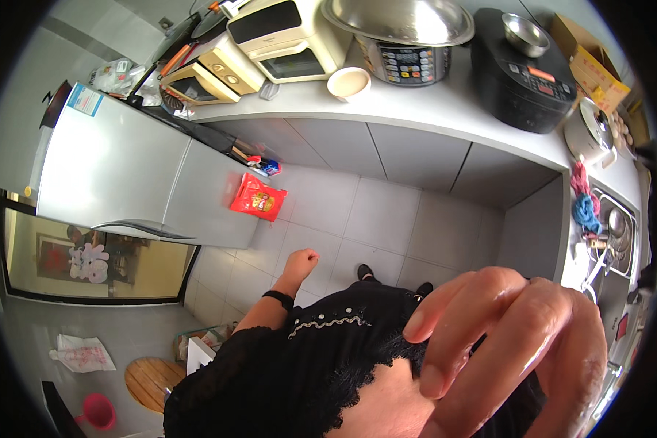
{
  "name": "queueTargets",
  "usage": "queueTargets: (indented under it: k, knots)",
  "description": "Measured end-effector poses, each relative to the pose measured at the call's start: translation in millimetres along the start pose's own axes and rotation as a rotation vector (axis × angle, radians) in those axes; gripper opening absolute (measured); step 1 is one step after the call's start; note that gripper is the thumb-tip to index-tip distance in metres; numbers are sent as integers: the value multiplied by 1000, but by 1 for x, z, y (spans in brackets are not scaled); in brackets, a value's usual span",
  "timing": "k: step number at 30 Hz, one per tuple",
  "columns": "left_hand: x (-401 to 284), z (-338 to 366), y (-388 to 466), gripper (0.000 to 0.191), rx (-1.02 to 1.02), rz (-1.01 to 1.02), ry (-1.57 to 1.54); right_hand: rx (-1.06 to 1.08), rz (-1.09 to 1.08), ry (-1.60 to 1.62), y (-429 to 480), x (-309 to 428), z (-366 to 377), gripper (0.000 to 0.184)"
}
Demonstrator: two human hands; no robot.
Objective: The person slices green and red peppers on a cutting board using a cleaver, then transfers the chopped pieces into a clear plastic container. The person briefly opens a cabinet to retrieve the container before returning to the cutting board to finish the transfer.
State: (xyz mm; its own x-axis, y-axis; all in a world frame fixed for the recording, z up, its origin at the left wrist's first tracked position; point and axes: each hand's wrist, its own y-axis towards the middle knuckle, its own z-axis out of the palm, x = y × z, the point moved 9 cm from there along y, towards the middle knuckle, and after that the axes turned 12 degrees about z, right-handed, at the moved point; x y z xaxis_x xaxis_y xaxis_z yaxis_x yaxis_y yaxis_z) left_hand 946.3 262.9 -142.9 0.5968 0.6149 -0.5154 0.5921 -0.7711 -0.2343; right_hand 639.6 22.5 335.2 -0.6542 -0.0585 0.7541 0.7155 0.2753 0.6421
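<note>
My left hand (301, 265), with a black band on its wrist, is closed in a fist in front of my body; nothing shows in it. Below it lies the grey tiled floor (312, 246). My right hand (514, 334) is raised close to the camera. Its wet-looking fingers are bent and apart, and no object is visible in them. Against the refrigerator (126, 169), left of my fist and a little forward, stands a red plastic bag (259, 198).
Along the far counter (416, 104) are a cream oven (284, 41), a white bowl (349, 85), a pressure cooker (410, 60) under a metal basin and a black rice cooker (520, 82). A pot (588, 131) and a sink (632, 232) with utensils lie right.
</note>
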Motion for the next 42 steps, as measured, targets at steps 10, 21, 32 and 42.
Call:
queueTargets:
  k: [10,21,32,42]
  knots:
    - [118,-54,22,19,-164,-106,-79,67,44,96,112,-97,16,37]
    - [221,-111,48,22,-179,-103,-296,-774,899,842,109,-520,-50,30]
    - [349,-115,-56,23,-185,-523,-486,-1215,960,1044,162,-808,-60,40]
    - [415,-174,-120,19,-225,-772,-605,-1463,735,1172,210,-964,-86,37]
